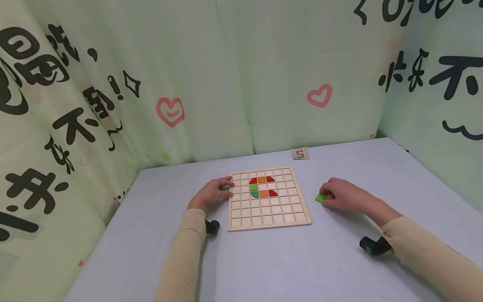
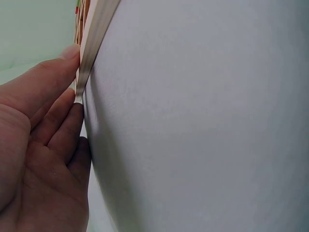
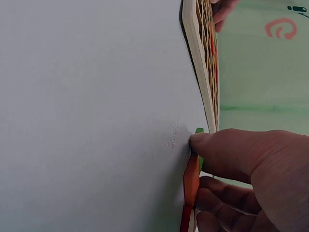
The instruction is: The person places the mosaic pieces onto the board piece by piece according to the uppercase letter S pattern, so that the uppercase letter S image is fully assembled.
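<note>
A wooden grid board (image 1: 269,218) lies flat on the grey table (image 1: 286,264). Red, orange and green pieces (image 1: 263,186) fill a few of its upper cells. My left hand (image 1: 225,187) rests against the board's left edge; in the left wrist view its straight fingers (image 2: 63,72) touch the board's rim (image 2: 94,41). To the right of the board, my right hand (image 1: 327,194) lies on the table, its fingertips pinching a green piece (image 1: 321,198). In the right wrist view a finger (image 3: 217,150) presses the green piece (image 3: 199,131), with orange and red pieces (image 3: 191,181) under the hand.
A small pattern card (image 1: 300,153) lies at the back of the table, near the wall. Green printed cloth (image 1: 211,84) walls the table on three sides. Black wrist cameras (image 1: 212,227) (image 1: 373,246) sit by both sleeves.
</note>
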A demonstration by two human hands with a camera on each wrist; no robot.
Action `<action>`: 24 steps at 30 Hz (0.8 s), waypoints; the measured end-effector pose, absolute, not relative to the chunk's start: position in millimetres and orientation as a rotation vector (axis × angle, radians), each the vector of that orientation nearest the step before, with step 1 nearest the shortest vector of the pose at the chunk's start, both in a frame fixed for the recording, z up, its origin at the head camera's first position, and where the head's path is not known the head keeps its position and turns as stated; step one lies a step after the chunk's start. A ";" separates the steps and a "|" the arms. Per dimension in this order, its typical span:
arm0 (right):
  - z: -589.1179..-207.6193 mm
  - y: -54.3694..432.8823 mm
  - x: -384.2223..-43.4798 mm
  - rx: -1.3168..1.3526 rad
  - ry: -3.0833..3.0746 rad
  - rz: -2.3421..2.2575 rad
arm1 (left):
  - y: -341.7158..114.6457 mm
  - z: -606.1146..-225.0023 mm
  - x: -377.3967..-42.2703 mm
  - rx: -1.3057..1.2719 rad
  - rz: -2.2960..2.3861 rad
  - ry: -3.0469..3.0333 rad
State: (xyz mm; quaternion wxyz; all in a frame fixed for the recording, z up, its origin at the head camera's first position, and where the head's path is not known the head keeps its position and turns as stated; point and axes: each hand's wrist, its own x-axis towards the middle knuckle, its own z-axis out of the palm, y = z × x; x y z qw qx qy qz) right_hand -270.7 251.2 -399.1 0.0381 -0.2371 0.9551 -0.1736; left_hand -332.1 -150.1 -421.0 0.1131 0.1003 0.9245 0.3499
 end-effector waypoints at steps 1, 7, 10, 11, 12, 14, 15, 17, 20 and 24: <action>-400.1 250.0 -270.1 -0.738 2.940 -0.509 | -150.3 -421.4 -332.2 0.296 1.028 2.712; -404.1 241.0 -269.8 -0.771 2.974 -0.512 | -150.5 -422.7 -333.2 0.297 1.014 2.722; -406.3 237.3 -271.1 -0.795 2.986 -0.508 | -150.3 -422.0 -332.7 0.292 1.014 2.723; -407.0 236.1 -271.9 -0.803 2.986 -0.509 | -150.1 -421.8 -332.6 0.291 1.017 2.721; -407.4 234.9 -272.5 -0.810 2.987 -0.509 | -150.0 -421.6 -332.4 0.291 1.019 2.720; -407.8 232.6 -274.0 -0.813 2.987 -0.512 | -150.0 -420.8 -331.9 0.291 1.019 2.719; -407.9 231.5 -274.9 -0.808 2.987 -0.515 | -150.0 -420.5 -331.8 0.293 1.018 2.720; -408.0 229.6 -276.7 -0.795 2.988 -0.521 | -150.1 -420.1 -331.9 0.299 1.018 2.722; -408.5 227.6 -279.6 -0.760 2.992 -0.530 | -150.4 -419.3 -331.5 0.309 1.016 2.720; -409.0 225.6 -283.8 -0.717 3.000 -0.547 | -150.7 -419.2 -331.1 0.314 1.021 2.714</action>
